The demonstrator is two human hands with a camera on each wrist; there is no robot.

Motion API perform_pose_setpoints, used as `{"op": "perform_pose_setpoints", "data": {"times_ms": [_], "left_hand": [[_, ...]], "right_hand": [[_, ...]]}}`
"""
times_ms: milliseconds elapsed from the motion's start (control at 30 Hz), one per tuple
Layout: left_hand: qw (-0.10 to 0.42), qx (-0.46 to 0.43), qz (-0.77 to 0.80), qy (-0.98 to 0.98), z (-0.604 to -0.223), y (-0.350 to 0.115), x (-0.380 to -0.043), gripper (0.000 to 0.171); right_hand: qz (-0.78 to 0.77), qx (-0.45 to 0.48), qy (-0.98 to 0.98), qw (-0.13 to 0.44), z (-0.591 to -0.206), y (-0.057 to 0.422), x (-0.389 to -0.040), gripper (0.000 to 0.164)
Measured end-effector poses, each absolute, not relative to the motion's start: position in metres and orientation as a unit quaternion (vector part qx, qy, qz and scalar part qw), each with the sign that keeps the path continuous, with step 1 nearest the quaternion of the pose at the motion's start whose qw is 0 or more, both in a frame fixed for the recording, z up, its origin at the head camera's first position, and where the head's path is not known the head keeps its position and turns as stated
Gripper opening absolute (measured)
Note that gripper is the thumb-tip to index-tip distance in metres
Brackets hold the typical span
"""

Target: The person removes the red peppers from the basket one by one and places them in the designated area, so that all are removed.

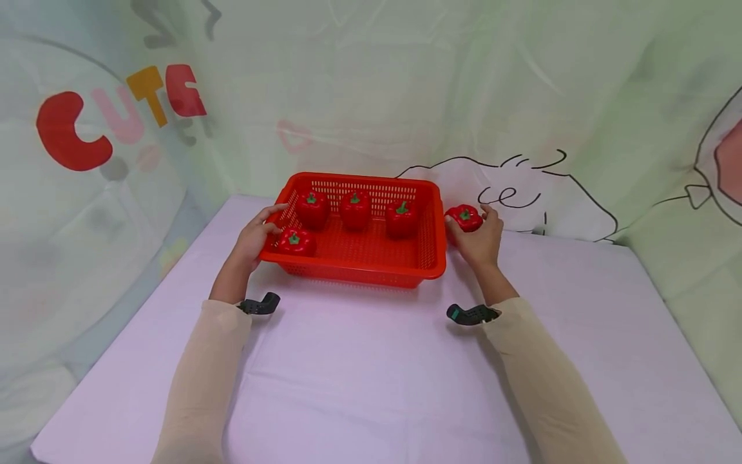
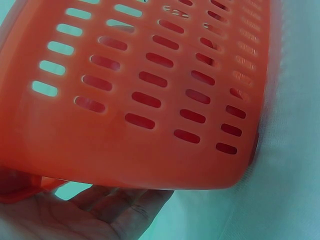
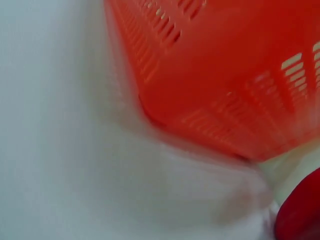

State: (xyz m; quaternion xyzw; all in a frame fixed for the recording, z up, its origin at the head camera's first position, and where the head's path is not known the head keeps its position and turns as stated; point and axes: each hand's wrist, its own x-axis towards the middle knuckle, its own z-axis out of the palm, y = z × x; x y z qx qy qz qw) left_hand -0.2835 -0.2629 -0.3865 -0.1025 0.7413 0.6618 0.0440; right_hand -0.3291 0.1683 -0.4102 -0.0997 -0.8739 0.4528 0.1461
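A red plastic basket (image 1: 359, 254) with slotted walls stands near the back of the table. Several red bell peppers with green stems are inside it, among them one bell pepper (image 1: 297, 242) at its front left corner. My left hand (image 1: 253, 238) grips the basket's left end by the rim, its fingers reaching along the outer wall in the left wrist view. Just outside the right end, my right hand (image 1: 480, 240) holds another red bell pepper (image 1: 464, 218) between thumb and fingers. A red edge of that pepper (image 3: 302, 212) shows low in the right wrist view.
A pale lilac cloth covers the table (image 1: 348, 374). Behind it hangs a light green printed curtain (image 1: 406, 84) with cartoon lines and coloured letters. Black wrist devices (image 1: 472, 314) stick out from both sleeves over the table.
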Motion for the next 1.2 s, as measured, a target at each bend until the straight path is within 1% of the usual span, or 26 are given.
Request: {"op": "perform_pose_setpoints", "data": {"times_ms": [167,233,367,467,533,567,633,733,800,900,1200], "left_hand": [[0.042,-0.102,0.663,0.741,-0.387,-0.263,-0.283,0.058],[0.043,-0.1,0.664,0.74,-0.388,-0.262,-0.284,0.058],[0.042,-0.095,0.664,0.74,-0.388,-0.26,-0.286,0.058],[0.041,-0.093,0.663,0.742,-0.388,-0.259,-0.287,0.058],[0.041,-0.094,0.663,0.742,-0.388,-0.259,-0.288,0.058],[0.042,-0.094,0.663,0.742,-0.388,-0.259,-0.288,0.059],[0.043,-0.096,0.663,0.741,-0.388,-0.26,-0.289,0.058],[0.048,-0.096,0.665,0.739,-0.388,-0.262,-0.289,0.058],[0.049,-0.094,0.666,0.739,-0.386,-0.263,-0.289,0.058],[0.05,-0.09,0.665,0.74,-0.385,-0.263,-0.289,0.058],[0.048,-0.096,0.661,0.742,-0.386,-0.259,-0.288,0.058]], "right_hand": [[0.446,-0.128,-0.864,0.195,-0.389,0.16,-0.316,0.071],[0.461,-0.125,-0.852,0.213,-0.381,0.155,-0.308,0.069],[0.472,-0.07,-0.842,0.25,-0.371,0.139,-0.29,0.069],[0.463,-0.013,-0.848,0.256,-0.364,0.12,-0.276,0.071],[0.459,0.024,-0.857,0.232,-0.358,0.105,-0.267,0.074],[0.46,0.045,-0.861,0.21,-0.356,0.098,-0.263,0.074],[0.474,0.079,-0.866,0.139,-0.351,0.083,-0.257,0.076],[0.484,0.103,-0.869,0.024,-0.346,0.065,-0.253,0.079],[0.483,0.107,-0.869,-0.028,-0.344,0.053,-0.254,0.082],[0.463,0.12,-0.876,-0.058,-0.344,0.037,-0.258,0.086],[0.403,0.156,-0.896,-0.106,-0.349,-0.007,-0.269,0.085]]}}
